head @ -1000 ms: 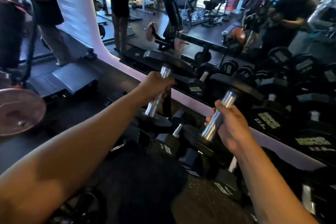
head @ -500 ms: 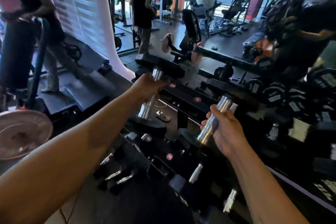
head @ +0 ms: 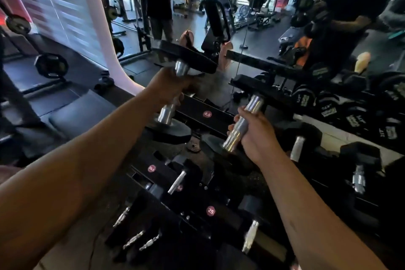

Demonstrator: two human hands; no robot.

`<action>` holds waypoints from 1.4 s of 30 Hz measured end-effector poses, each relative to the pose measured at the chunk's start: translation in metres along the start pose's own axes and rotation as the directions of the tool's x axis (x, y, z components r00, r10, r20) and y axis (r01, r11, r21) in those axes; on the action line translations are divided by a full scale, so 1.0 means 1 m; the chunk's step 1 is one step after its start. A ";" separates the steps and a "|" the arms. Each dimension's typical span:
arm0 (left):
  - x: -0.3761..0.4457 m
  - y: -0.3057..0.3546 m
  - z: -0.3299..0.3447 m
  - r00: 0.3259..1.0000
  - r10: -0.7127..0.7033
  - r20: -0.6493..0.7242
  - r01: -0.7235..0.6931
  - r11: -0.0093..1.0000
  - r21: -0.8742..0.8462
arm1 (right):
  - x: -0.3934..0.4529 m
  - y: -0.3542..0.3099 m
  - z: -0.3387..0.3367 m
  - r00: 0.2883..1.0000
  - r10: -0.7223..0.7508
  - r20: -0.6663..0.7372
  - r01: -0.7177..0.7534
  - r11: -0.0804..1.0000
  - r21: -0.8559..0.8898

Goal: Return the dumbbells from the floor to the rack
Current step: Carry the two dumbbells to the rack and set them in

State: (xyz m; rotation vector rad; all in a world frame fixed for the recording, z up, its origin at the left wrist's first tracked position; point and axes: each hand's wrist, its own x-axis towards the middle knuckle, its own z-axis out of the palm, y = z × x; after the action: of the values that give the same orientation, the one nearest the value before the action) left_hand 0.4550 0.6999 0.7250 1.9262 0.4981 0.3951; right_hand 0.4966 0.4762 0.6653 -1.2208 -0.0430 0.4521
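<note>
The left hand (head: 169,87) grips the chrome handle of a black hex-headed dumbbell (head: 173,94), tilted above the black tiered rack (head: 198,114); the right hand (head: 252,138) clasps a second black chrome-handled dumbbell (head: 241,125) just beside it, also over the rack.

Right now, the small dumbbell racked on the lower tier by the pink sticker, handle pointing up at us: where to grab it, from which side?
Grip the small dumbbell by its bare steel handle, coming from above and the near side. The handle slants up toward the camera with open space around it, while its black heads sit down in the rack. Both hands are full, so one load must be racked first.
</note>
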 end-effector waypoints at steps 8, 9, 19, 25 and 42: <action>0.074 -0.015 0.012 0.996 -0.061 -0.061 0.061 0.998 -0.007 | 0.091 0.008 0.006 0.998 0.063 -0.019 -0.062 0.998 0.027; 0.085 -0.019 0.015 0.995 -0.062 -0.072 0.062 0.998 -0.010 | 0.102 0.010 0.005 0.997 0.077 -0.025 -0.076 0.997 0.033; 0.186 -0.067 0.033 0.986 -0.160 -0.053 0.159 0.987 -0.014 | 0.198 0.037 0.013 0.982 0.182 -0.048 -0.181 0.983 0.036; 0.250 -0.113 0.039 0.966 -0.257 0.029 0.259 0.963 -0.077 | 0.250 0.062 0.023 0.967 0.226 -0.122 -0.225 0.974 0.018; 0.398 -0.236 0.054 0.912 -0.344 0.221 0.347 0.937 0.026 | 0.383 0.131 0.075 0.875 0.375 -0.306 -0.366 0.926 0.086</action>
State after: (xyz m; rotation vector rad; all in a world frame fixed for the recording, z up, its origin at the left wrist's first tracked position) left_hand 0.7848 0.9447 0.5052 1.7953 0.6705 -0.0480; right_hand 0.7841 0.7148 0.4934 -1.2664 0.4816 0.5814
